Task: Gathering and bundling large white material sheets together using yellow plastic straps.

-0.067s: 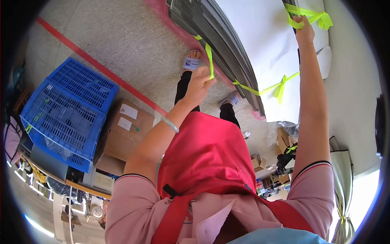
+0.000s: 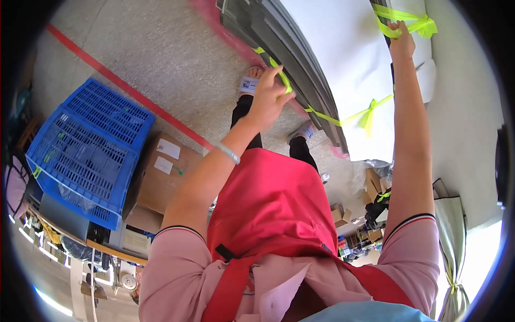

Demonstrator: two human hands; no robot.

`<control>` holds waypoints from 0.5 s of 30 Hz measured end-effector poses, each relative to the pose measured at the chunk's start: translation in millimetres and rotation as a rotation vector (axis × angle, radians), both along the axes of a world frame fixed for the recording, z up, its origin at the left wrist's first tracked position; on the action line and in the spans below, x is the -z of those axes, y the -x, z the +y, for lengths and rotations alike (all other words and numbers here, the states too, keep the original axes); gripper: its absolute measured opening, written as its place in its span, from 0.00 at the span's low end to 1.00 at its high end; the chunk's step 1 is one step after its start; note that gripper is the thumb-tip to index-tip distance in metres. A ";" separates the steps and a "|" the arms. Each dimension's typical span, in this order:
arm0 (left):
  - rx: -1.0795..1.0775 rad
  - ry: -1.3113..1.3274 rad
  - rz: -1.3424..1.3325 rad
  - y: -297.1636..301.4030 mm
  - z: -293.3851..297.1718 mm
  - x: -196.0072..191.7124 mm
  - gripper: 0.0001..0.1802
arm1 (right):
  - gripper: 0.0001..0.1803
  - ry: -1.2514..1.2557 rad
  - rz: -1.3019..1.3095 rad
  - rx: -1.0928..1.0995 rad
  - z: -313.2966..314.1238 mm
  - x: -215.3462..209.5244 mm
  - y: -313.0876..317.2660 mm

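Note:
A tall stack of dark grey sheets (image 2: 300, 70) with a white sheet (image 2: 343, 43) on top stands ahead of me to the right. One neon yellow-green ribbon (image 2: 367, 116) is tied round its near part in a bow. My left hand (image 2: 266, 102) is closed on the end of another yellow-green ribbon (image 2: 284, 80) at the stack's left side. At the far right my right hand (image 2: 401, 38) grips a yellow-green ribbon (image 2: 410, 24) by the stack's edge, where a looped bow shows. The fingertips of the right hand are partly hidden.
Blue plastic crates (image 2: 88, 150) stand at the left beside a brown cardboard box (image 2: 163, 172). A red line (image 2: 129, 88) runs across the concrete floor. The pale wall (image 2: 461, 107) rises close on the right. Small open cartons (image 2: 340, 214) lie behind the stack's near end.
My left hand has moved slightly right, toward the stack, with the ribbon end still in it. The right hand stays at the far ribbon.

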State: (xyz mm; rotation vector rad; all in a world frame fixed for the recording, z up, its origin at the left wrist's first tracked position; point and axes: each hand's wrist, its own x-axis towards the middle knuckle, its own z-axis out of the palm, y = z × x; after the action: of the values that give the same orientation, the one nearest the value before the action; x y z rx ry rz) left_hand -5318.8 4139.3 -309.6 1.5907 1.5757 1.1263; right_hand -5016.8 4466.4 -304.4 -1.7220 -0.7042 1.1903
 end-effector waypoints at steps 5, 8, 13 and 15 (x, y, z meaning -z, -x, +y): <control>0.044 0.685 -0.530 -39.1 69.9 7.5 0.23 | 0.18 -0.095 0.073 0.007 41.0 -15.3 -48.2; -0.112 0.792 -0.446 -42.1 31.5 8.9 0.27 | 0.16 -0.061 0.047 0.026 53.3 -1.4 -64.0; -0.272 0.793 -0.499 6.7 -35.7 -30.6 0.25 | 0.11 0.087 -0.003 -0.089 9.2 44.1 -5.2; -0.236 0.723 -0.505 -9.2 -37.6 -49.7 0.24 | 0.09 0.082 -0.080 -0.080 35.8 38.8 -36.5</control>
State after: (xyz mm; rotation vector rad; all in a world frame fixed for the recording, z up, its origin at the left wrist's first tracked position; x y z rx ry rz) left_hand -5309.5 4101.7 -259.9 0.6059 1.5795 0.8322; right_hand -4980.3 4502.3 -343.2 -1.8333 -0.7885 1.2255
